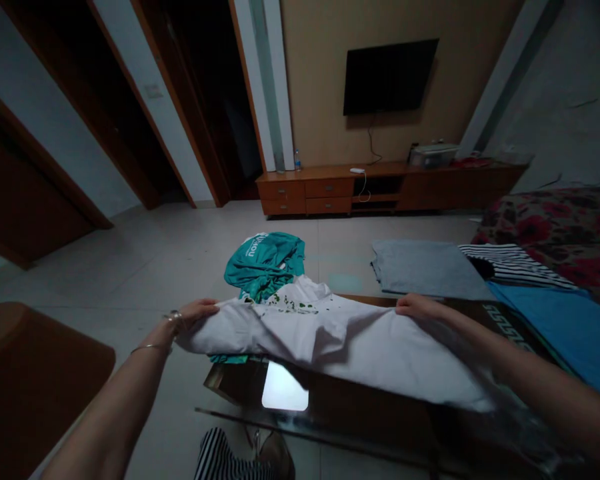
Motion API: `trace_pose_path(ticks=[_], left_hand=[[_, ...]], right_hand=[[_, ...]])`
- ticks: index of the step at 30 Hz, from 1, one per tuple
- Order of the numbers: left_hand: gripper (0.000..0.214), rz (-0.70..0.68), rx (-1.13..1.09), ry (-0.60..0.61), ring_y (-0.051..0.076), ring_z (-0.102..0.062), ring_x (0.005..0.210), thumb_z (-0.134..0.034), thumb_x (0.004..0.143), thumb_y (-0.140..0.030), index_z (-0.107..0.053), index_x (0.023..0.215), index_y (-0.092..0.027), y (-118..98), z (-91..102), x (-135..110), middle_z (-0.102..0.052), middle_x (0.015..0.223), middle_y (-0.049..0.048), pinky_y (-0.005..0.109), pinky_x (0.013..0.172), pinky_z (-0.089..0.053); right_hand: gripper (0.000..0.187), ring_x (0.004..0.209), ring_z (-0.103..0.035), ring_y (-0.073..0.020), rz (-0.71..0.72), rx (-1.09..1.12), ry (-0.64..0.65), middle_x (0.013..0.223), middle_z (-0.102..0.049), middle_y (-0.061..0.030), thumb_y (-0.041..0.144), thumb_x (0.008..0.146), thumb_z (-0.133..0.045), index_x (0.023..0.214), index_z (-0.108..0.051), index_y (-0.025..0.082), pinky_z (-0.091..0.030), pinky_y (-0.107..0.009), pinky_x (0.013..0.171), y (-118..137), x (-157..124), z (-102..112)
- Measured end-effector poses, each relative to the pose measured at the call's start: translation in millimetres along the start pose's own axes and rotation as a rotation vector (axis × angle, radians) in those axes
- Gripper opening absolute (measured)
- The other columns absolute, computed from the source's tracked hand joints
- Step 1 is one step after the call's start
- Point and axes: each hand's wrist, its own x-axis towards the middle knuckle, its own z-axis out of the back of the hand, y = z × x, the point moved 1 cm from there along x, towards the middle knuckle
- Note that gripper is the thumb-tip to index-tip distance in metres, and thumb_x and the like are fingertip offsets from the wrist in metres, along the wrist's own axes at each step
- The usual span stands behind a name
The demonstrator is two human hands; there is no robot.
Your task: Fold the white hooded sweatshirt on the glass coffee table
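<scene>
A white garment (375, 340) with a dark green printed pattern is stretched between my two hands above the low table. Its exact kind cannot be made out. My left hand (196, 313), with bracelets at the wrist, is closed on the cloth at the left end. Farther right, my right hand (420, 308) pinches the upper edge of the same garment. Just behind it lies a crumpled teal garment (270, 263) with white lettering, partly hidden by the white cloth.
The low glass-topped table (370, 407) reaches across in front of me. On its right are a folded grey cloth (425, 267), a black-and-white striped cloth (520, 263) and a blue cloth (565, 327). A brown stool-like piece (45, 373) stands left. A TV cabinet (330, 190) lines the wall.
</scene>
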Motion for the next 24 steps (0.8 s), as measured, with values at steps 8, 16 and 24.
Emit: trace_pose_path(ticks=[8, 16, 24], left_hand=[[0.061, 0.164, -0.111, 0.176, 0.028, -0.064, 0.091, -0.068, 0.058, -0.062, -0.067, 0.095, -0.014, 38, -8.7, 22, -0.070, 0.101, 0.0121, 0.031, 0.074, -0.053], [0.065, 0.172, -0.127, 0.220, 0.026, -0.065, 0.088, -0.077, 0.050, -0.053, -0.067, 0.101, -0.014, 32, -6.5, 19, -0.070, 0.103, 0.0121, 0.030, 0.073, -0.052], [0.055, 0.079, -0.122, 0.228, 0.024, -0.064, 0.080, -0.077, 0.056, -0.047, -0.066, 0.099, -0.015, 7, -8.7, 33, -0.071, 0.092, 0.0082, 0.031, 0.070, -0.051]], right_hand=[[0.030, 0.067, -0.057, -0.0180, 0.010, -0.048, 0.040, 0.073, -0.066, -0.0053, 0.044, 0.077, -0.053, 0.076, -0.068, 0.018, -0.037, -0.026, 0.058, -44, 38, -27], [0.027, 0.069, -0.057, -0.0151, 0.228, 0.077, -0.165, 0.081, -0.068, -0.0058, 0.035, 0.082, -0.051, 0.088, -0.068, 0.014, -0.039, -0.023, 0.062, 75, 107, -58], [0.030, 0.083, -0.062, -0.0209, 0.148, 0.195, -0.219, 0.097, -0.069, -0.0092, 0.022, 0.072, -0.062, 0.099, -0.068, 0.011, -0.043, -0.025, 0.071, 133, 140, -93]])
